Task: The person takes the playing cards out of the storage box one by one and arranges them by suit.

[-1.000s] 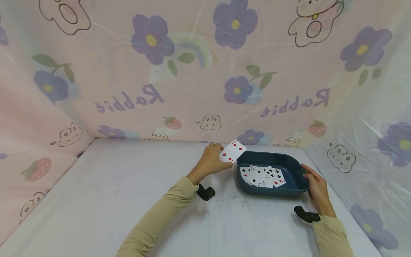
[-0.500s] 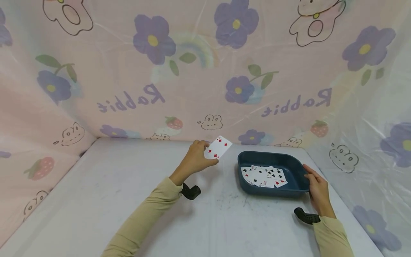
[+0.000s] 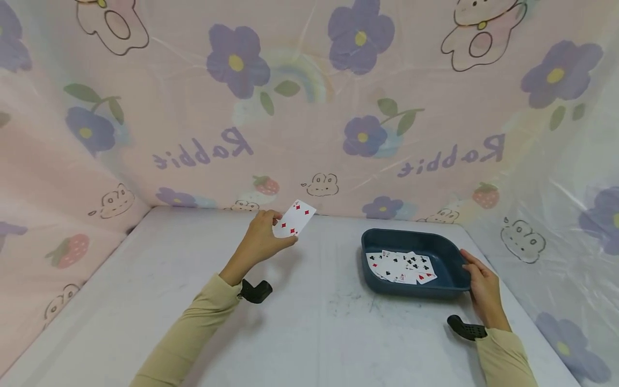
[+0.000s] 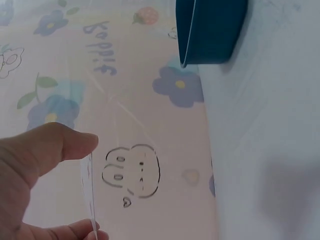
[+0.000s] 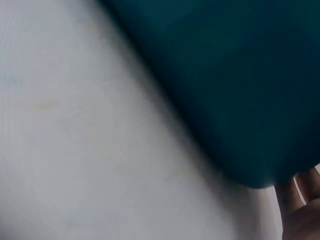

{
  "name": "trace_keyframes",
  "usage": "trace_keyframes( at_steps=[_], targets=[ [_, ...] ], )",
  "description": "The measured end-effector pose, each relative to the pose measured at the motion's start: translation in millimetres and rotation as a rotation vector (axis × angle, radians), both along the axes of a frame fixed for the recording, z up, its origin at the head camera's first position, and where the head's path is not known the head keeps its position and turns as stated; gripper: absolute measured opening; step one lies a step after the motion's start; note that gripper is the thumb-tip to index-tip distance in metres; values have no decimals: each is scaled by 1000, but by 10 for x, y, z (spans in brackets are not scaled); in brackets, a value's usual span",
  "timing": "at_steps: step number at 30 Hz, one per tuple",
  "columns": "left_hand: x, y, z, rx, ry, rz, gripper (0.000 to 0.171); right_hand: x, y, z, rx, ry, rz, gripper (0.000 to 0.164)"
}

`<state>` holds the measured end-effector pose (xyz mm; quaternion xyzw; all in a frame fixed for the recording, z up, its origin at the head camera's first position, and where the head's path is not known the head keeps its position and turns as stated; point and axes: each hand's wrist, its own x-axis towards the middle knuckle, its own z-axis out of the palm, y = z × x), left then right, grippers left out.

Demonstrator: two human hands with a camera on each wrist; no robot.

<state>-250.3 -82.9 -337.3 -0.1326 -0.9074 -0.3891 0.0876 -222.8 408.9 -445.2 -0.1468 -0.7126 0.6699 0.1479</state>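
Note:
In the head view my left hand (image 3: 256,239) holds a playing card (image 3: 296,217) by opposite edges, between thumb and fingertips, above the table. Its face shows red diamonds. The left wrist view has the same card (image 4: 87,185) nearly edge-on. To the right, a dark blue plastic basin (image 3: 411,290) bears a loose spread of cards (image 3: 398,267), face up, with clubs and red pips among them. My right hand (image 3: 485,290) grips the basin's right end, its fingers at the rim. In the right wrist view, fingers (image 5: 290,197) touch the basin's underside edge.
A white-covered table (image 3: 319,333) lies under everything. A printed plastic sheet (image 3: 290,123) with flowers and rabbits rises behind it and at both sides. A black wrist mount sits on each arm.
My left hand has carried the diamond card leftward, away from the basin's left end. My right hand stays on the basin, which stands in about the same place.

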Motion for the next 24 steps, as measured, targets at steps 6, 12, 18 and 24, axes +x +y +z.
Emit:
trace_keyframes(
  at_steps=[6,12,18,24],
  targets=[
    [30,-241,-35,-5,-6,75,63,10,0,1,6,8,0,47],
    [94,-456,-65,-21,-52,154,66,12,-7,-10,131,-10,-12,47],
    [138,-610,-111,-59,-51,221,67,15,-15,-26,199,-12,-38,47],
    [156,-770,-181,-123,-46,277,67,7,-28,-31,187,-4,-51,46]
  ],
)
